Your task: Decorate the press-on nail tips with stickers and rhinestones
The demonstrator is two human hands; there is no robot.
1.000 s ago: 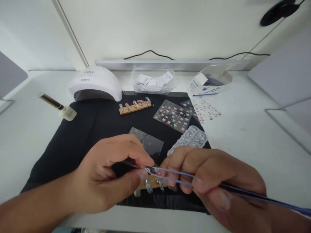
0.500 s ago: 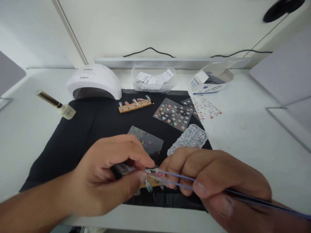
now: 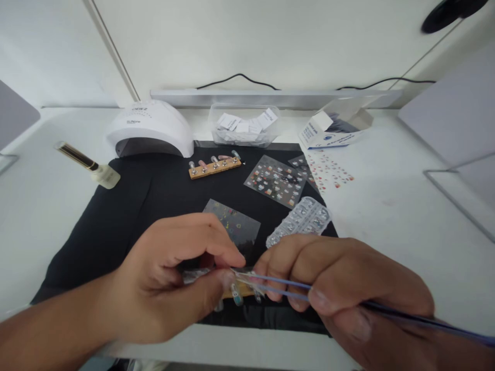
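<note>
My left hand [image 3: 166,281] is closed, thumb and forefinger pinching a clear nail sticker sheet [image 3: 195,275], seen nearly edge-on. Blue-purple tweezers [image 3: 286,281] lie in the closed fingers of my right hand [image 3: 344,283]. Their tips point left and meet the sheet near my left thumb; whether they grip a sticker cannot be made out. Right-hand fingertips are close to the sheet's right end. Below, a wooden nail-tip stand [image 3: 247,292] with painted tips, one teal [image 3: 237,296], is partly hidden by the hands.
On the black mat [image 3: 127,216] lie another sticker sheet [image 3: 240,226], a patterned sheet [image 3: 274,181], a rhinestone case [image 3: 301,220] and a second nail-tip stand [image 3: 215,169]. Behind are a nail lamp [image 3: 150,129], a clear tub [image 3: 244,126] and a pad box [image 3: 334,129]. A polish bottle [image 3: 106,176] stands left.
The sticker sheet between my hands has tilted from showing its printed face, with a pink mark, to nearly edge-on. Both hands stay almost in place.
</note>
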